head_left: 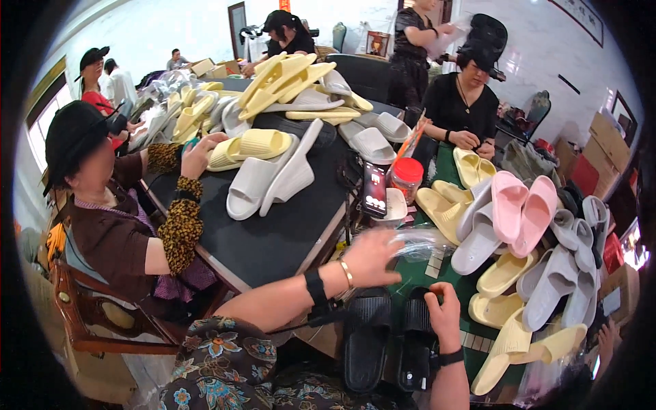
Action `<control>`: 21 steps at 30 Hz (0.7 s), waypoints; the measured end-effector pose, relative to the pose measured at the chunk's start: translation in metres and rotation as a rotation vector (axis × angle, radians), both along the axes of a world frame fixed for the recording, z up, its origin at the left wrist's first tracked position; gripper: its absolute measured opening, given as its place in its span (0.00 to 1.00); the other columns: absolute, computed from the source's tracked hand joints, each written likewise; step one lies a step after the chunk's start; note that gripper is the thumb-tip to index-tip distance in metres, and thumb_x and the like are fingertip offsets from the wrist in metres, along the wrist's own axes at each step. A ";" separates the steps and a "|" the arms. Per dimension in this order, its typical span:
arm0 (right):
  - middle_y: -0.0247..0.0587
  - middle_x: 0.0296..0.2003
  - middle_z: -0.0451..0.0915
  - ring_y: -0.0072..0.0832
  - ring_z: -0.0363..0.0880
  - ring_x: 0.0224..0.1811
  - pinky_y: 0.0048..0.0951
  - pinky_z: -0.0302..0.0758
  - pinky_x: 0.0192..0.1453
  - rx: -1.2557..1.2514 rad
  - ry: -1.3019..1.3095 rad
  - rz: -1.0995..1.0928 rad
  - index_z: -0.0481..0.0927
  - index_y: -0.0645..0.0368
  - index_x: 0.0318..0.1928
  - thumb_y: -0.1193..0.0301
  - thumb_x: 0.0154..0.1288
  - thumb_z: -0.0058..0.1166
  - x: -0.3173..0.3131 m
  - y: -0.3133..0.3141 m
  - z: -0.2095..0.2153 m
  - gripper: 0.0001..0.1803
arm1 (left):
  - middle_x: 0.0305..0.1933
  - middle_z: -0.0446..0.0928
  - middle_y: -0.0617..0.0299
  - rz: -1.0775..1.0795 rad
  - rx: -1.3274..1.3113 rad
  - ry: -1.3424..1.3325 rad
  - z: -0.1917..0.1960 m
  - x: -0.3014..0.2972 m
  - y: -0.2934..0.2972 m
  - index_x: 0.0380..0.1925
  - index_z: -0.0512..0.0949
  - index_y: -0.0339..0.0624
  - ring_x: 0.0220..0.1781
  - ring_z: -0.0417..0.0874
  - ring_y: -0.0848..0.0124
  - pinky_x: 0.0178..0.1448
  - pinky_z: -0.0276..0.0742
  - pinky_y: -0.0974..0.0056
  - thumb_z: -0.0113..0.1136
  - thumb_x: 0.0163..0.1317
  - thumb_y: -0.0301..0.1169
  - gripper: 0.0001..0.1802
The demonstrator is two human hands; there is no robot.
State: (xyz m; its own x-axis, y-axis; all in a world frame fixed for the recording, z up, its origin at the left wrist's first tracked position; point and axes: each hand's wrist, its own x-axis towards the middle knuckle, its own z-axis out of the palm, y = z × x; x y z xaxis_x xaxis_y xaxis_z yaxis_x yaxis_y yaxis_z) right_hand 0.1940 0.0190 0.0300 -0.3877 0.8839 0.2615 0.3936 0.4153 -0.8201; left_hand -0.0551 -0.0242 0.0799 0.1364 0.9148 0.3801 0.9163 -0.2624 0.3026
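Black slippers: a pair of black slide slippers [386, 338] lies side by side, ribbed footbeds up, at the near edge of the green table [447, 164], right in front of the person.
Right hand: the right hand [444, 316] rests on the right slipper of the pair, thumb and fingers closed over its strap edge in a pinch.
Left hand: the left hand [372, 256] reaches forward over the pair to a clear plastic bag [424, 240]; the hand is blurred, the fingers seem loosely spread against the film, and whether it really grips the bag I cannot tell.
Wrists: a gold bangle and a black strap on the left, a black band on the right.
Bagged so far: judging by this view, nothing; the pair is matched and laid together but is outside the bag, which lies crumpled just beyond it.
Left to do: a good deal, it seems; a loose heap of pink, grey and yellow slippers [526, 253] covers the right of the table, none of them in bags.
Far heap: more yellow and grey slippers [287, 102] are piled on the dark table [273, 239] to the left.
Near things: a jar with a red lid [407, 179] and a dark phone [375, 189] stand between the two tables.
Others: a seated person in a black hat [75, 133] at the left handles a yellow slipper; another person in black [468, 102] sits across.
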 end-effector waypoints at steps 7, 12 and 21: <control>0.61 0.56 0.70 0.53 0.67 0.60 0.44 0.64 0.65 -0.004 -0.301 0.013 0.61 0.69 0.63 0.61 0.44 0.70 0.070 -0.055 -0.008 0.48 | 0.67 0.63 0.44 0.825 0.081 0.274 0.058 -0.120 -0.036 0.65 0.65 0.48 0.74 0.53 0.48 0.75 0.46 0.45 0.74 0.40 0.48 0.49; 0.57 0.52 0.74 0.54 0.71 0.55 0.45 0.70 0.59 0.021 -0.325 -0.115 0.66 0.62 0.61 0.76 0.53 0.56 0.064 -0.063 -0.021 0.32 | 0.65 0.66 0.39 0.801 0.285 0.177 0.017 -0.213 -0.081 0.56 0.72 0.35 0.66 0.66 0.45 0.67 0.64 0.54 0.69 0.49 0.39 0.35; 0.50 0.51 0.76 0.48 0.74 0.53 0.42 0.73 0.56 0.344 -0.181 -0.137 0.70 0.56 0.57 0.81 0.51 0.49 0.093 -0.021 0.094 0.28 | 0.59 0.72 0.45 0.630 0.301 -0.400 0.020 -0.220 -0.103 0.56 0.70 0.26 0.59 0.73 0.57 0.63 0.67 0.61 0.66 0.54 0.27 0.29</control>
State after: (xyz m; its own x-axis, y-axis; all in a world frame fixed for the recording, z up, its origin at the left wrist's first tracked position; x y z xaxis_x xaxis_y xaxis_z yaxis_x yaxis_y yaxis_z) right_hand 0.2866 -0.0018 0.1237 -0.3396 0.8034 0.4892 0.5897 0.5870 -0.5547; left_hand -0.2752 -0.1272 0.1003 -0.5698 0.6252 0.5333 0.7564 0.1455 0.6377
